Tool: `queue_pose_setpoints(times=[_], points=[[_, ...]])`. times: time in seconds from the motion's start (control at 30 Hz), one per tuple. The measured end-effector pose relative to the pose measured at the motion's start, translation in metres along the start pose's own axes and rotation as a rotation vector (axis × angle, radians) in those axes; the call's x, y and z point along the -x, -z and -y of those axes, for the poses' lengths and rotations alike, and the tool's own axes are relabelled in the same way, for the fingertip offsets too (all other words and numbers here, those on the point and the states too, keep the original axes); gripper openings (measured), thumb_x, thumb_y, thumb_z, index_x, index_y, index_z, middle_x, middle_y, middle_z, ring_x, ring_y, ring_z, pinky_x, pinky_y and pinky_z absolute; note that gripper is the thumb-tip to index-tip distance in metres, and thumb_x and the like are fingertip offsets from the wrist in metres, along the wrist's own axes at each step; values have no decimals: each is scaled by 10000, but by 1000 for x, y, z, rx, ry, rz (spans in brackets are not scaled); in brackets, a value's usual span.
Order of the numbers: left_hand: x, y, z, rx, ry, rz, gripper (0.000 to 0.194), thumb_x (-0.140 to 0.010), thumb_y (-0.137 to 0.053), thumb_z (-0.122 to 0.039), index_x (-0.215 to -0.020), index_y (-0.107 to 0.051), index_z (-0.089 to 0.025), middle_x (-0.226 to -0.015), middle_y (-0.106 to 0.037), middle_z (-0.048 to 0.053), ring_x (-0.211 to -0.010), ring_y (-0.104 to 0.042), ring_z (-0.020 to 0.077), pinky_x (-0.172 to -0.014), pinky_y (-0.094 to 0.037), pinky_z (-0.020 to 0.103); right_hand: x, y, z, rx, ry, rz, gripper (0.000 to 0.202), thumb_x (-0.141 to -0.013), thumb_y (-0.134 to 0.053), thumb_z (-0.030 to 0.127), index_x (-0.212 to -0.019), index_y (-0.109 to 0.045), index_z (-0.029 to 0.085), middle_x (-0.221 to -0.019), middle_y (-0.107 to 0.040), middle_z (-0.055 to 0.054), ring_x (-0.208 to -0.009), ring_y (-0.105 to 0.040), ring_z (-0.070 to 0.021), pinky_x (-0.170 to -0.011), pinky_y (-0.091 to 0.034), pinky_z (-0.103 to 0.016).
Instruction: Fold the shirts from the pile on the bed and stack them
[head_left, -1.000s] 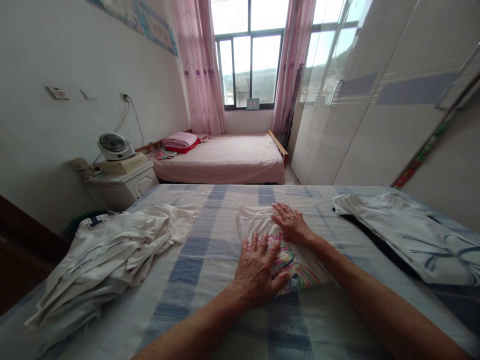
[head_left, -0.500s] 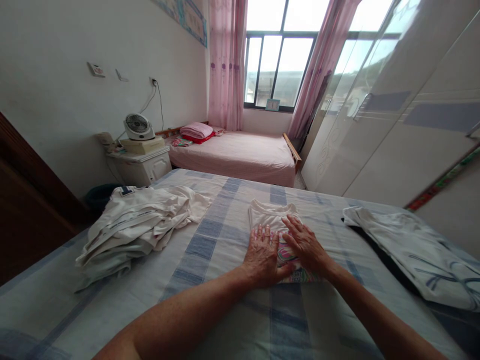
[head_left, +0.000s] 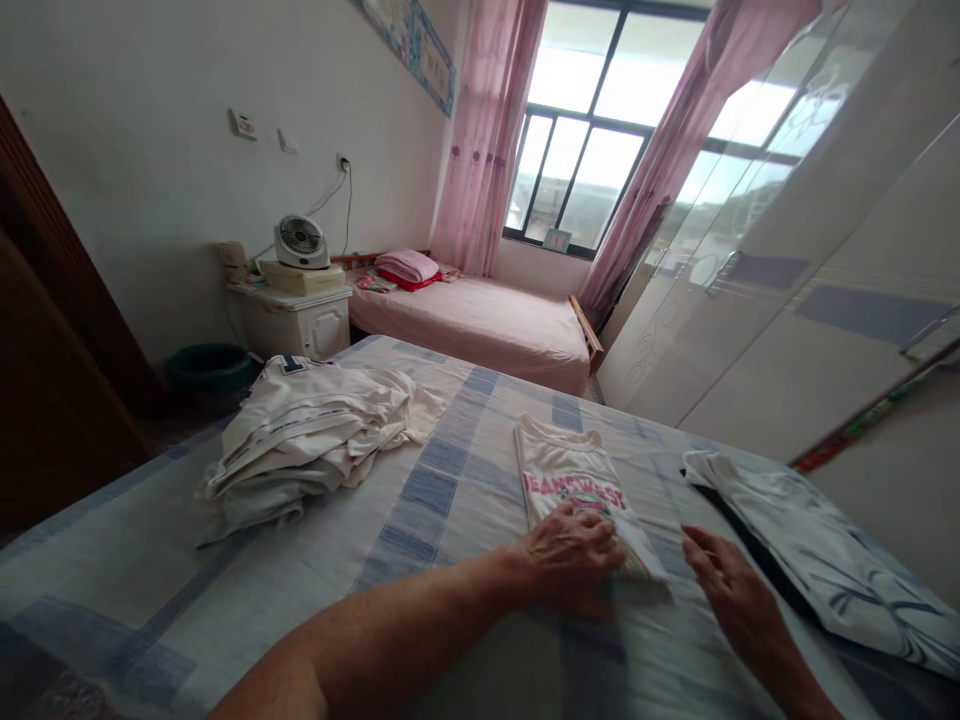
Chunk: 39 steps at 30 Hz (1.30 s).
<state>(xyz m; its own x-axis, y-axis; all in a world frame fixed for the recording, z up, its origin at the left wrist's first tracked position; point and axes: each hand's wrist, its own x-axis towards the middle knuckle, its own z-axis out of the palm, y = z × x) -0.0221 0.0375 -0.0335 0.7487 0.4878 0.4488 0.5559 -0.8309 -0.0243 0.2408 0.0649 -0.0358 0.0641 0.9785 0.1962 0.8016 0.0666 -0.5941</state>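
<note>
A white T-shirt (head_left: 566, 455) with pink lettering and a colourful print lies folded into a rectangle on the bed, its collar pointing away from me. Over its lower left part is my left hand (head_left: 574, 550), fingers curled in on the fabric; the thumb side is blurred. My right hand (head_left: 731, 590) hovers to the right of the shirt, apart from it, holding nothing, with its fingers loosely stretched. Farther right lies a white garment with dark line patterns (head_left: 825, 550), a black edge showing beneath it. A loose heap of white and pale clothes (head_left: 322, 430) rests at the left.
The bed (head_left: 420, 500) has a blue-and-white checked sheet. Behind it are a pink-covered bed (head_left: 487, 325) and a white nightstand (head_left: 292, 315) carrying a small fan (head_left: 300, 242). A dark green bin (head_left: 214, 370) stands at the left, a glossy wardrobe (head_left: 750, 330) along the right.
Both hands lay flat on the shirt before. My right hand has lifted away to the right, and my left has slid toward the lower edge and curled. The view has tilted.
</note>
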Motion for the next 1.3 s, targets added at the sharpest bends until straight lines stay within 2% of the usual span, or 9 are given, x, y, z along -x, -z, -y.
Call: queue_pose_setpoints(times=[0.1, 0.17, 0.27, 0.37, 0.57, 0.7, 0.8, 0.97, 1.3], points=[[-2, 0, -9, -96, 134, 20, 297, -834, -529, -284, -1073, -564, -112, -1016, -616, 131, -917, -581, 256, -769, -469, 398, 26, 14, 4, -190, -218, 232, 483, -762, -503, 613, -939, -661, 192, -795, -665, -81, -626, -616, -194, -547, -502, -321], [-4, -2, -14, -159, 163, 34, 224, -882, -433, -176, -1035, -573, -91, -973, -617, 154, -865, -594, 253, -670, -478, 366, 41, 17, 9, -340, -359, 394, 448, -738, -576, 597, -877, -689, 186, -739, -664, -67, -587, -606, -170, -505, -482, -289], [-4, -3, -15, -162, 159, 53, 222, -898, -370, -102, -966, -580, -84, -925, -619, 158, -831, -604, 249, -560, -466, 317, 60, 13, 26, -665, -521, 518, 424, -710, -665, 532, -960, -705, 192, -953, -703, -94, -811, -669, -201, -700, -542, -308], [-4, -3, -9, -129, 208, 7, 183, -898, -396, -118, -948, -571, -100, -934, -619, 133, -831, -607, 237, -573, -490, 315, 67, 4, 52, -1020, -548, 576, 418, -692, -713, 473, -993, -700, 184, -1131, -670, -112, -1072, -614, -241, -960, -474, -360], [-3, -11, -2, -141, 193, -116, 131, -889, -470, -163, -972, -566, -127, -950, -636, 98, -820, -622, 217, -603, -523, 307, 52, -38, 99, -1479, -544, 454, 292, -665, -773, 360, -888, -668, 204, -932, -713, -22, -903, -659, -161, -879, -514, -310], [-1, -10, 0, -93, 149, -233, 118, -877, -481, -149, -954, -570, -135, -942, -658, 85, -808, -635, 203, -647, -526, 298, 31, -72, 110, -1619, -506, 296, 149, -660, -748, 180, -733, -618, 173, -685, -667, 21, -672, -629, -124, -706, -540, -261], [0, -1, 3, 33, 160, -392, 101, -889, -465, -165, -861, -562, -166, -866, -651, 55, -769, -621, 180, -674, -508, 288, 15, -74, 110, -1628, -535, 176, 156, -633, -667, 40, -690, -593, 165, -629, -639, 23, -624, -608, -123, -636, -533, -238], [2, 3, 12, 182, 229, -548, 105, -898, -453, -155, -887, -556, -170, -901, -631, 62, -795, -596, 169, -721, -482, 288, -10, -20, 108, -1592, -459, 76, 246, -650, -586, -11, -842, -619, 139, -757, -679, -15, -667, -630, -139, -648, -554, -270], [3, -20, 29, 187, 220, -332, 196, -862, -437, -103, -923, -608, -180, -1059, -629, 83, -898, -626, 183, -785, -520, 308, -127, 121, 76, -1377, -305, -189, 296, -678, -452, -47, -868, -569, 147, -805, -671, -15, -774, -649, -137, -677, -577, -279]])
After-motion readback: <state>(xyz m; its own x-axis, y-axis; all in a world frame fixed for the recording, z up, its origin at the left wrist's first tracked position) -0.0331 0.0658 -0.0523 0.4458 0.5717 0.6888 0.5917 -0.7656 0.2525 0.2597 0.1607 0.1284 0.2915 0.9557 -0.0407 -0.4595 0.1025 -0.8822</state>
